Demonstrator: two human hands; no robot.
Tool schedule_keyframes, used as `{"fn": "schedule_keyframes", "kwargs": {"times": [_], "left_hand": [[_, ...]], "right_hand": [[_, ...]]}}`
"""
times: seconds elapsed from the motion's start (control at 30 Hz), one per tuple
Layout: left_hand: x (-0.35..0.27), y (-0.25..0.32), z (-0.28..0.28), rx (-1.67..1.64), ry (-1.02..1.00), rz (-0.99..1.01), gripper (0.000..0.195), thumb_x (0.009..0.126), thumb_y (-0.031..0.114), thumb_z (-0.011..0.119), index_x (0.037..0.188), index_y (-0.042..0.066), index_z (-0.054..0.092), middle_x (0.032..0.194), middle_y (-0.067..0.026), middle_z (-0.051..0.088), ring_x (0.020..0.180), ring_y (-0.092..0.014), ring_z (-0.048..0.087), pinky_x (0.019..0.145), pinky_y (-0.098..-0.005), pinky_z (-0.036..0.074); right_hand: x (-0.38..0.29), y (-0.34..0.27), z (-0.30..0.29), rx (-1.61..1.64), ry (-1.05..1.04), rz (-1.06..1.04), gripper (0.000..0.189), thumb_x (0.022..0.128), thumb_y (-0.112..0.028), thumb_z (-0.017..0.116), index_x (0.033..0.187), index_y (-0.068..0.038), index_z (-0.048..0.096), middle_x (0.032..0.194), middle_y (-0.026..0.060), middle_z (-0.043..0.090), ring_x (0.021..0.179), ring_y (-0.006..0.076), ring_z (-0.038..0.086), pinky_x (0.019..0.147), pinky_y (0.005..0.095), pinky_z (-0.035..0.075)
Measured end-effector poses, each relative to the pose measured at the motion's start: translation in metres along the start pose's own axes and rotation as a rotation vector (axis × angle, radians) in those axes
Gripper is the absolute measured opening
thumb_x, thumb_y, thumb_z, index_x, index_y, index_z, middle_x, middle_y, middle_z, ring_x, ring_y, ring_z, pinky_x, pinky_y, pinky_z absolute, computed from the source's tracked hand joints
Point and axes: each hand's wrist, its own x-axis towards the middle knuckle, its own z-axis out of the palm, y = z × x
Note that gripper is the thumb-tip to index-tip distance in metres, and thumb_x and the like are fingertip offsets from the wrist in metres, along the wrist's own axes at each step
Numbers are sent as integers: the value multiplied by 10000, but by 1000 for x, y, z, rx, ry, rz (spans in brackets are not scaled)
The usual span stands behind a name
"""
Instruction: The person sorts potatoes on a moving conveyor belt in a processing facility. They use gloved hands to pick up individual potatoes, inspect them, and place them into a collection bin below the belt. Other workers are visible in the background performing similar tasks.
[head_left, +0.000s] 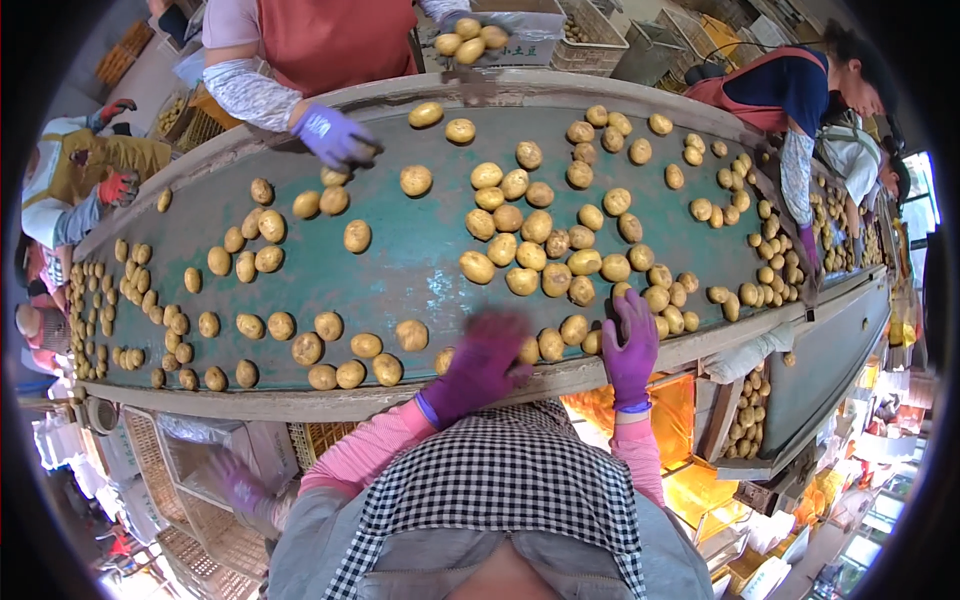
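Note:
Many potatoes (536, 226) lie spread over a green conveyor belt (405, 266) with worn, dirty patches. My left hand (480, 364), in a purple glove, is over the near edge of the belt, blurred at the fingers, beside several potatoes; its palm side is hidden. My right hand (632, 346), also purple-gloved, reaches over the near rim with its fingertips at a potato (621, 290). Whether those fingers grip it is not clear. Other potatoes lie between the two hands along the rim.
Across the belt a co-worker in a red apron (337, 37) holds several potatoes (469, 41) and reaches in with a purple glove (336, 136). Other workers stand at both ends. Plastic crates (217, 525) are below left; an orange crate (675, 412) and a side chute (825, 390) are at right.

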Motion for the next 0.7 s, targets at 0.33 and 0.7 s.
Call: {"fn": "schedule_keyframes", "kwargs": {"times": [0.33,0.7], "left_hand": [[90,-119,-74,261,455,-442,659,1013,322,666,1562,4,490,1585,-226,505,1462,-399,486,1190,-484,397],[17,1,-58,722,277,-735,822,970,460,679,1631,62,396,1728,-221,292,1595,-477,253,1264,-717,122]], "right_hand": [[8,-17,0,46,-83,-159,460,923,-168,743,1370,-72,693,1409,170,689,1271,407,646,1081,513,500],[77,12,-29,-5,-181,-346,457,906,-167,749,1339,-41,674,1450,209,632,1414,423,524,1128,520,467]]}}
